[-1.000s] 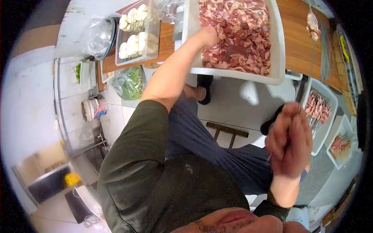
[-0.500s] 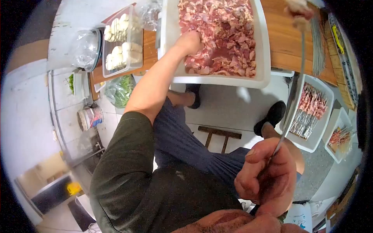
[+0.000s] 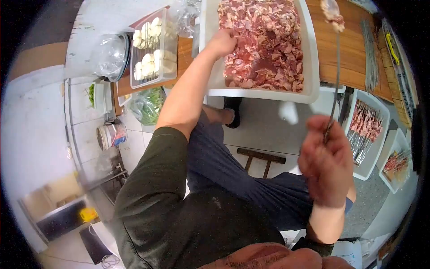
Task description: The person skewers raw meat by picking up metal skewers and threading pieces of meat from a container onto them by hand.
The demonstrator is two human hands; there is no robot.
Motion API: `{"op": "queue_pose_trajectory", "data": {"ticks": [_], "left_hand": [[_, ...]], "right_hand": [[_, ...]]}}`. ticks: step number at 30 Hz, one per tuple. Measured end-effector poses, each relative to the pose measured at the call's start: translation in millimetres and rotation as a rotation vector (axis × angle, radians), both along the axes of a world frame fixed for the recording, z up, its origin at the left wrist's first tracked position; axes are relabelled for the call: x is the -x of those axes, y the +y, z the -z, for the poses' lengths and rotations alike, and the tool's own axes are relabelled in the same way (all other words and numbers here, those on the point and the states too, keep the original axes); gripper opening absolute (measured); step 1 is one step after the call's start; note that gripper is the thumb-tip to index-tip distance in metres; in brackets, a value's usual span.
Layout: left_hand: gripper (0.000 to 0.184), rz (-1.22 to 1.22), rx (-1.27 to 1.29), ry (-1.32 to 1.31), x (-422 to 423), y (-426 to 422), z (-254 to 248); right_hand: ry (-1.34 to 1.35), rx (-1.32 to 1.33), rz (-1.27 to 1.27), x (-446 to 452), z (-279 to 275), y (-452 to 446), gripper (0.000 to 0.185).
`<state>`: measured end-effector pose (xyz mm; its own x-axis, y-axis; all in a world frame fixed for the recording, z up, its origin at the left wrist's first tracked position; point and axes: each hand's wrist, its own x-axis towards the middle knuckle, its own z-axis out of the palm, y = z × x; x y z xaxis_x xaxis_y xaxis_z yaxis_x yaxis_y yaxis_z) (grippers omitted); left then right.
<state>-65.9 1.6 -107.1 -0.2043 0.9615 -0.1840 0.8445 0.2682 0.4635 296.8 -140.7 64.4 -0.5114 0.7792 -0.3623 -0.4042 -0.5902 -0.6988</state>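
Note:
My right hand (image 3: 326, 157) pinches a thin metal skewer (image 3: 337, 67) that points up and away from me. Pieces of raw meat (image 3: 332, 15) are threaded near its far end. At the left side of a white tub (image 3: 315, 67), my left hand (image 3: 222, 43) has its fingers curled in at the edge of the chopped raw meat (image 3: 264, 45). Whatever lies between those fingers is hidden.
Finished meat skewers (image 3: 365, 125) lie in a white tray at right, with a smaller tray (image 3: 396, 163) beyond. Bare skewers (image 3: 369, 58) rest on the wooden table (image 3: 322, 49). A clear container (image 3: 152, 54) of white pieces and bagged greens (image 3: 147, 105) are at left.
My right hand has moved up and away from my body with the skewer, and the forearm now shows. My left hand stays at the meat. The whole view has shifted a little.

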Motion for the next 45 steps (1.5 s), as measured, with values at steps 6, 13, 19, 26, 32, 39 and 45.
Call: {"op": "queue_pose_trajectory", "data": {"ticks": [6,13,19,26,32,39,45], "left_hand": [[0.033,0.165,-0.107,0.119,-4.6,7.4,-1.0],[0.034,0.405,-0.147,0.359,1.2,7.8,17.4],[0.029,0.135,0.093,0.056,-24.5,2.3,-38.9],[0.029,-0.305,-0.270,-1.392,-10.0,16.1,-44.4],[0.030,-0.229,-0.309,-1.549,-13.5,16.6,-53.3],[0.027,-0.247,-0.277,-1.751,-21.2,14.9,-59.5],[0.024,-0.241,-0.328,-1.754,-26.6,12.0,-63.3]], "right_hand": [[-0.022,0.044,0.145,-4.5,35.4,25.2,0.023],[-0.206,-0.007,0.147,-4.4,42.3,32.3,0.022],[-0.437,-0.130,0.119,-6.3,47.8,36.8,0.024],[-0.832,-0.424,-0.069,5.1,67.3,47.4,0.029],[-1.012,-0.691,-0.060,17.6,82.9,48.6,0.026],[-0.984,-0.685,-0.045,34.1,69.5,47.8,0.025],[-1.037,-0.695,-0.060,37.1,69.7,49.1,0.024]]}}
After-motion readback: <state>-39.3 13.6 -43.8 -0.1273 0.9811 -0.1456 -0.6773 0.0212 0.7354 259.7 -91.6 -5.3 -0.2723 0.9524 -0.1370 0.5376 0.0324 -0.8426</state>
